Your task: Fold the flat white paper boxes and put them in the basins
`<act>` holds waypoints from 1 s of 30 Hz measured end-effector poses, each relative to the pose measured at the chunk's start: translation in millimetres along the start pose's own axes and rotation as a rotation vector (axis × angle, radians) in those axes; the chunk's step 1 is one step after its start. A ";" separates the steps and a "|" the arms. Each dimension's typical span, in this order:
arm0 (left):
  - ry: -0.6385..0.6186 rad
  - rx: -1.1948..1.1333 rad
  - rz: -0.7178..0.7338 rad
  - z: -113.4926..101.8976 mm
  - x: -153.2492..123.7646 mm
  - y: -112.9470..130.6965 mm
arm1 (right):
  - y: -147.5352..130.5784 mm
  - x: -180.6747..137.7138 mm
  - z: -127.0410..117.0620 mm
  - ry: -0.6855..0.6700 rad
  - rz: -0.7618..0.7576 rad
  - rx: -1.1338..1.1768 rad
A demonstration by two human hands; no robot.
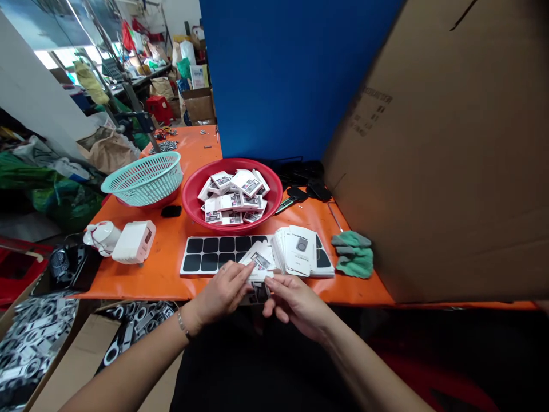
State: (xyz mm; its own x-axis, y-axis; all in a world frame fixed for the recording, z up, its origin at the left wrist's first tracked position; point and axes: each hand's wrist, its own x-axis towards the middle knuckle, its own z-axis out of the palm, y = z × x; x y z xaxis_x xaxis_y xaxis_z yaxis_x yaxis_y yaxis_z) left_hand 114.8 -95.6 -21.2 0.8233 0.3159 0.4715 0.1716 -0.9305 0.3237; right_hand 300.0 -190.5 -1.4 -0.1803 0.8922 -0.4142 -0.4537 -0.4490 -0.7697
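Note:
Both my hands meet at the table's front edge over a small white printed paper box (259, 292), with a dark picture on its face. Fingers of my left hand (225, 289) close on its left side. My right hand (295, 300) pinches its upper right edge between thumb and forefinger, the other fingers curled loosely below. Just beyond lies another white printed piece (261, 257). To its right is a fanned stack of white printed cards (299, 250). Under these rests a sheet of black rounded squares (210, 254). Part of the held box is hidden by my fingers.
A red basin (189, 203) full of small white boxes (246, 183) stands behind. At left are a mint basket (143, 180), a white box-shaped device (135, 242) and cartons of ring-shaped parts (34, 337). A green cloth (354, 253) lies by a large cardboard box (450, 171).

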 end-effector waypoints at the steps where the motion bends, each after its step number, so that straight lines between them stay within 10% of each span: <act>1: -0.043 -0.018 -0.003 -0.4 -2.6 2.0 | 0.6 -0.9 0.3 0.001 -0.011 -0.010; 14: -0.278 0.147 -0.157 9.5 -9.3 31.1 | -7.3 -2.8 2.2 0.032 0.034 -0.084; 21: -0.362 -0.157 -0.334 5.6 -7.3 33.9 | -7.6 -1.4 6.7 0.049 0.006 -0.179; 27: 0.053 -0.583 -0.753 -1.0 7.4 39.6 | -8.7 1.2 10.2 0.479 -0.432 -0.330; 30: 0.177 -0.867 -0.899 6.6 6.3 50.5 | -4.6 -0.3 9.9 0.341 -0.358 -0.205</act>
State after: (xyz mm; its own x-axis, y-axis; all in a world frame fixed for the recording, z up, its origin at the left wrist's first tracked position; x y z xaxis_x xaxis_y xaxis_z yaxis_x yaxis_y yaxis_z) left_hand 132.2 -141.9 -7.3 0.5052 0.8556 -0.1126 0.1663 0.0316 0.9856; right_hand 293.5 -188.2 7.0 0.2638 0.9399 -0.2167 -0.2489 -0.1507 -0.9567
